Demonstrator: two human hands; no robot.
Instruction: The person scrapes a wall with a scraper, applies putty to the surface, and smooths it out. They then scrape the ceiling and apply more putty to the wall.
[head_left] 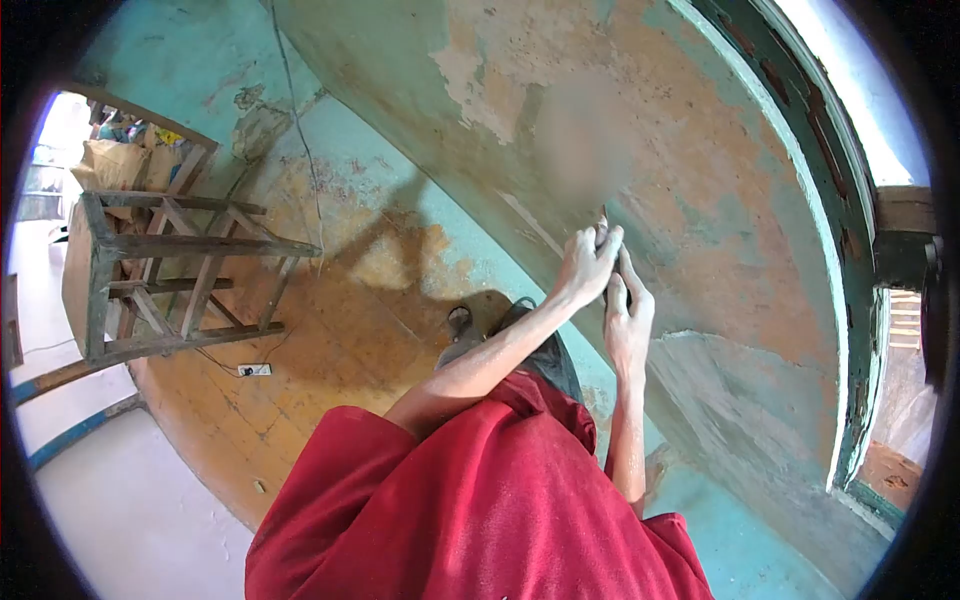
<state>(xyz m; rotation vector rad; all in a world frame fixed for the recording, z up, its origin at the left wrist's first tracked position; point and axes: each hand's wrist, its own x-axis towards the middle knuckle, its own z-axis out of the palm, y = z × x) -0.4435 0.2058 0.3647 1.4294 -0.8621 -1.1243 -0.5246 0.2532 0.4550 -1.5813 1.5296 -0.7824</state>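
Both my hands are raised against a wall (700, 180) of peeling turquoise paint with bare orange and grey patches. My left hand (588, 262) is closed around the upper part of a small dark-handled scraping tool (612, 290). Its thin tip touches the wall just above my fingers. My right hand (630, 325) sits directly below and grips the tool's lower end. The hands touch each other, and most of the tool is hidden inside them. My red sleeves and shirt (480, 500) fill the bottom of the view.
A rough wooden frame stand (160, 270) stands on the worn orange floor at left. A white socket block (255, 370) with a cable lies near it. My sandalled feet (480, 325) are by the wall's base. A dark green window frame (860, 300) borders the wall at right.
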